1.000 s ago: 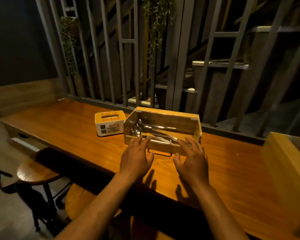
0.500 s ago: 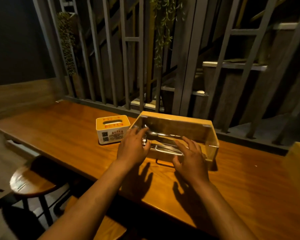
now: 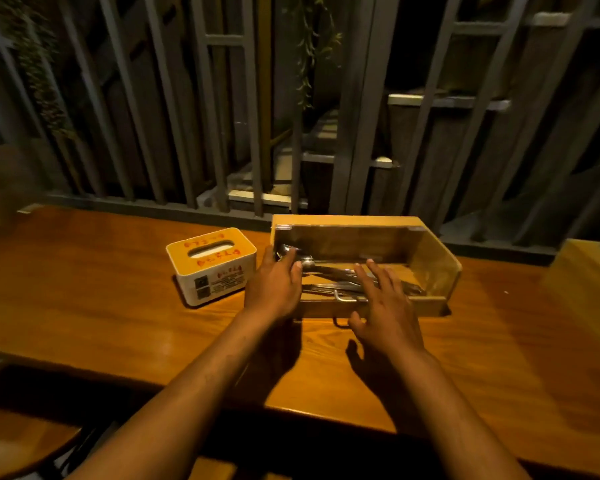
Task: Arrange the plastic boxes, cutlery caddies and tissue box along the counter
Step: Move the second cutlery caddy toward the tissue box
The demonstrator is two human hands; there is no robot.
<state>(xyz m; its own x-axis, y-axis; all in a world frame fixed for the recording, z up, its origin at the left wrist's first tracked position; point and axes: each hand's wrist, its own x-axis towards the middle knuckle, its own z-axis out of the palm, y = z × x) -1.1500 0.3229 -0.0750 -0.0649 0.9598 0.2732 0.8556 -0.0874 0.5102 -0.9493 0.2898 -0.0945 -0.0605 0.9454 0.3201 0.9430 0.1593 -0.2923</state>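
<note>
Both hands lie flat and open on the wooden cutlery caddy at centre frame: left hand at its left end, right hand on its front wall, gripping nothing. They seem to be nudging it into line beside the white-and-yellow tissue box, just left. Next likely calls for squaring it toward the grey railing.

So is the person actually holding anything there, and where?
Nothing is gripped. Both hands are open: the left hand rests flat against the cutlery caddy's near-left corner, and the right hand lies on its front edge, as if pushing.
</note>
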